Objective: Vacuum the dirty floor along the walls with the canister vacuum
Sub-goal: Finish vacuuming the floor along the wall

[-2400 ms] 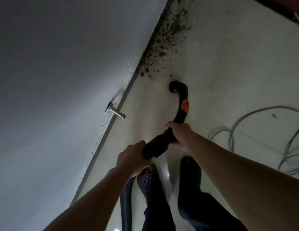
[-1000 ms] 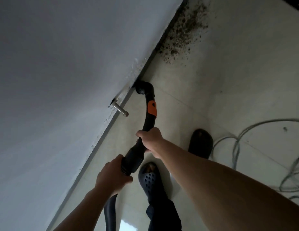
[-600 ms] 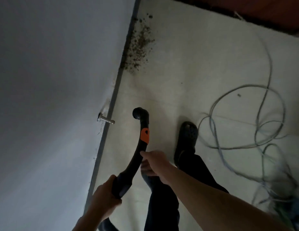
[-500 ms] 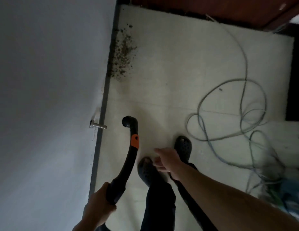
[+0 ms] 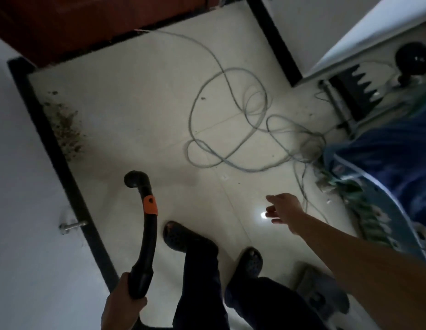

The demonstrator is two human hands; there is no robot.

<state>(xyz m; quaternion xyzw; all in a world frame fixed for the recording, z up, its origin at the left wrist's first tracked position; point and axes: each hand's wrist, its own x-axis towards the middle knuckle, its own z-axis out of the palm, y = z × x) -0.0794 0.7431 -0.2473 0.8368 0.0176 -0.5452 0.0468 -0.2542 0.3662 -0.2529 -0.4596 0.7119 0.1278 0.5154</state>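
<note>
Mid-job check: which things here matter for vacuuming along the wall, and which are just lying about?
For the job: vacuum wand, held by the left hand; dirt pile against the baseboard.
Lying about: grey cable loops, door stop, blue cloth.

Black curved vacuum wand (image 5: 147, 225) (orange band), tip hooked leftward; dirt patch (image 5: 65, 129) on floor (image 5: 140, 103), well apart.

Left hand (image 5: 122, 303) gripping wand (image 5: 147, 234) low, right hand (image 5: 285, 208) reaching forward, fingers (image 5: 271, 214) relaxed
</note>
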